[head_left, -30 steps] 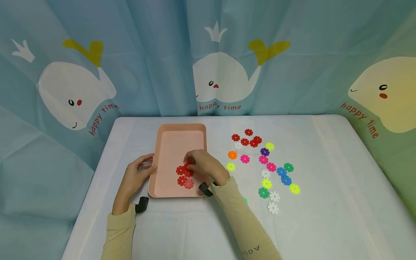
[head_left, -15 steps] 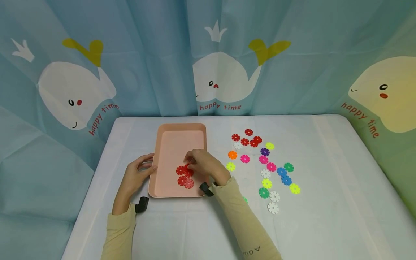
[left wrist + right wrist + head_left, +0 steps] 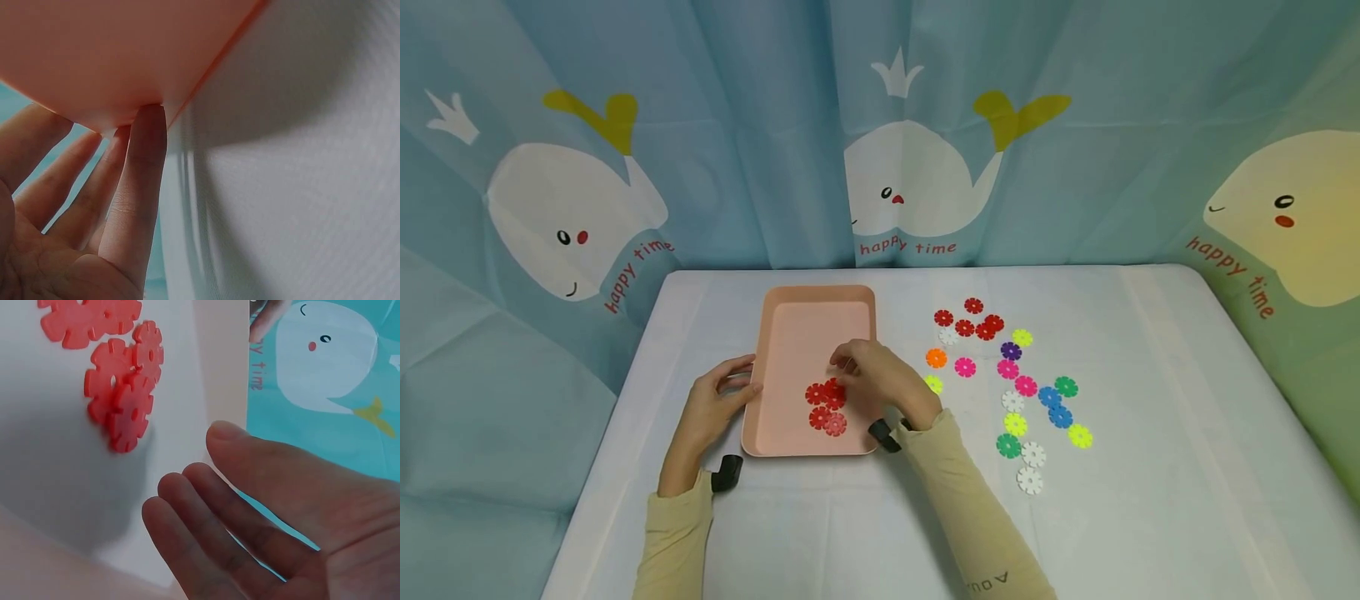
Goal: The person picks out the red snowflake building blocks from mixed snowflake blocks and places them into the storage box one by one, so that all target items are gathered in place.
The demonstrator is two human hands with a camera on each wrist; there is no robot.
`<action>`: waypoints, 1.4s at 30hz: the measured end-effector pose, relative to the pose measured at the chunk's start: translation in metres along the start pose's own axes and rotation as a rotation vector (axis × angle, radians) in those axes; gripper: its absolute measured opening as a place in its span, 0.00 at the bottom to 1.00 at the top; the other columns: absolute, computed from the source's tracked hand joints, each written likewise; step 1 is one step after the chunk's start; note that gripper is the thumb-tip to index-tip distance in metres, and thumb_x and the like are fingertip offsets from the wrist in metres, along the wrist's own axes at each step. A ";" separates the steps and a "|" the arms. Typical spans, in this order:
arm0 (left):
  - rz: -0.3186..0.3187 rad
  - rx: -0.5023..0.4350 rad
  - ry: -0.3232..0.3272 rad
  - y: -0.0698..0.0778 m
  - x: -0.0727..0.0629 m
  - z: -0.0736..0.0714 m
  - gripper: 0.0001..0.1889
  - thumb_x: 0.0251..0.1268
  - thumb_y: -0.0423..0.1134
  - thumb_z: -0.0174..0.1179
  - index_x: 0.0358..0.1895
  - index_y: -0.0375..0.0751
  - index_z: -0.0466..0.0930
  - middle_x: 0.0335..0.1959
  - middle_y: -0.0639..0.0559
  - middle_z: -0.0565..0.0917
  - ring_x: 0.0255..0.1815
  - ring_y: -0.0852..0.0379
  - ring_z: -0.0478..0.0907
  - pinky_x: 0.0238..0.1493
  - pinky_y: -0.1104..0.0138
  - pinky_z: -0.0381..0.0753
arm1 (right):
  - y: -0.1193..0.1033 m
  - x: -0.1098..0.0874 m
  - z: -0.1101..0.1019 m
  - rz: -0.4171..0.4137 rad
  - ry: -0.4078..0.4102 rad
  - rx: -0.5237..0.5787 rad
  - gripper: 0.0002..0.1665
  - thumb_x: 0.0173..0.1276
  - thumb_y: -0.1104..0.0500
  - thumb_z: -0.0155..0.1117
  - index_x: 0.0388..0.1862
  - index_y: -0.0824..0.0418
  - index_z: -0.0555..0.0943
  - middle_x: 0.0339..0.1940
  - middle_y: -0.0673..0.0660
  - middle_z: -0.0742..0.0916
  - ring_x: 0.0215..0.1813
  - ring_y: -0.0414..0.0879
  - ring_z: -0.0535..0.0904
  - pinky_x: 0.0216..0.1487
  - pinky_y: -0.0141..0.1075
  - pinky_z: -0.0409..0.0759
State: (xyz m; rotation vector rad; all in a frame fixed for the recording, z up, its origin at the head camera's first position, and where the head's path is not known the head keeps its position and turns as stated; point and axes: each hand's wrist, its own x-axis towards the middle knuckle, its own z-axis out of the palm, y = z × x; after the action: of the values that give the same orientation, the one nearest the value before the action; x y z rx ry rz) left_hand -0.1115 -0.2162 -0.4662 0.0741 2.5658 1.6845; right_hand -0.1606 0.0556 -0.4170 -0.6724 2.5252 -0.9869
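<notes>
A pink tray (image 3: 805, 333) lies on the white-covered table, with several red snowflake building discs (image 3: 820, 417) in its lower right part; some overlap. My left hand (image 3: 718, 404) rests at the tray's left edge, its fingertips touching the outside wall; in the left wrist view the fingers (image 3: 134, 194) are fairly straight. My right hand (image 3: 883, 375) hovers over the tray's right side, just beside the red discs. The right wrist view shows its thumb and fingers (image 3: 200, 531) apart and nothing between them, facing the stacked red discs (image 3: 115, 387).
Right of the tray lie loose discs: several red discs (image 3: 965, 328) at the back, an orange disc (image 3: 936, 357), pink discs (image 3: 1008, 369), blue discs (image 3: 1060, 416), green discs (image 3: 1008, 446) and white discs (image 3: 1030, 480). A whale-print curtain (image 3: 797, 167) hangs behind the table.
My right hand has lifted slightly away from the red discs, moving right and back, so more of the pile shows. My left hand and the tray have stayed in place.
</notes>
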 end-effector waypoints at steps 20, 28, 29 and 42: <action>-0.009 -0.018 0.000 0.002 -0.001 -0.001 0.27 0.68 0.37 0.64 0.69 0.36 0.71 0.66 0.37 0.75 0.60 0.39 0.77 0.50 0.80 0.74 | 0.007 -0.009 -0.018 -0.048 0.065 -0.056 0.13 0.67 0.65 0.68 0.49 0.68 0.83 0.44 0.59 0.87 0.46 0.50 0.83 0.52 0.39 0.82; -0.008 -0.002 -0.002 0.001 0.000 0.000 0.28 0.68 0.37 0.64 0.69 0.36 0.71 0.66 0.38 0.75 0.59 0.41 0.78 0.50 0.80 0.74 | 0.011 -0.012 -0.024 -0.050 0.098 -0.028 0.13 0.67 0.66 0.67 0.49 0.70 0.82 0.44 0.61 0.86 0.46 0.51 0.82 0.52 0.42 0.82; -0.007 -0.001 -0.001 0.000 0.000 0.000 0.28 0.68 0.37 0.65 0.69 0.36 0.71 0.66 0.38 0.75 0.59 0.41 0.78 0.50 0.80 0.74 | 0.012 -0.012 -0.025 -0.052 0.103 -0.025 0.13 0.67 0.66 0.67 0.49 0.70 0.82 0.44 0.61 0.86 0.46 0.51 0.82 0.52 0.42 0.82; -0.011 -0.013 -0.002 0.000 0.000 0.000 0.28 0.68 0.37 0.65 0.69 0.36 0.71 0.66 0.38 0.75 0.59 0.41 0.78 0.49 0.79 0.75 | 0.020 -0.015 -0.037 -0.077 0.134 -0.017 0.12 0.66 0.68 0.66 0.47 0.71 0.83 0.44 0.64 0.87 0.46 0.52 0.82 0.51 0.43 0.83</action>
State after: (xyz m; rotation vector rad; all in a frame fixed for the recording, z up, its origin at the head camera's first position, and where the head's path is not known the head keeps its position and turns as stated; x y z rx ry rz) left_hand -0.1118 -0.2160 -0.4664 0.0603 2.5489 1.6967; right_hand -0.1716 0.0959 -0.4031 -0.7366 2.6435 -1.0712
